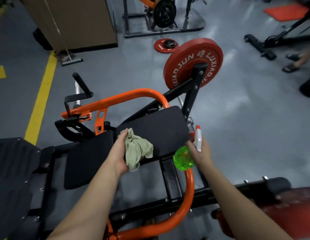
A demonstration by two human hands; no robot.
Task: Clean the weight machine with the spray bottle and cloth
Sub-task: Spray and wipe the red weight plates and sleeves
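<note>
View from a head-worn camera, looking down at a person's two bare forearms over a weight machine with an orange tube frame and black padding.

The left hand has its fingers and thumb curled round a bunched, pale green-beige cloth. The cloth hangs from the palm and drapes over the near-left corner of a black pad, which lies just ahead of both hands. Bunching it this way probably gives a thick wad that is ready to wipe with.

The right hand grips the neck of a spray bottle. Its clear green body sits towards the person, left of the wrist. Its white trigger head and orange nozzle tip point away from the person, just past the fingertips and close beside the pad's right edge. It is hard to tell whether a finger rests on the trigger. The bottle seems to be held off to the side so that the pad stays open for wiping.

A second black pad lies below and to the left of the left hand. Well beyond both hands, a red weight plate is mounted on the machine's black arm above a grey floor.

Judging by the pose, this is the wiping step on the pad. The rest of the frame has probably not been cleaned yet.
</note>
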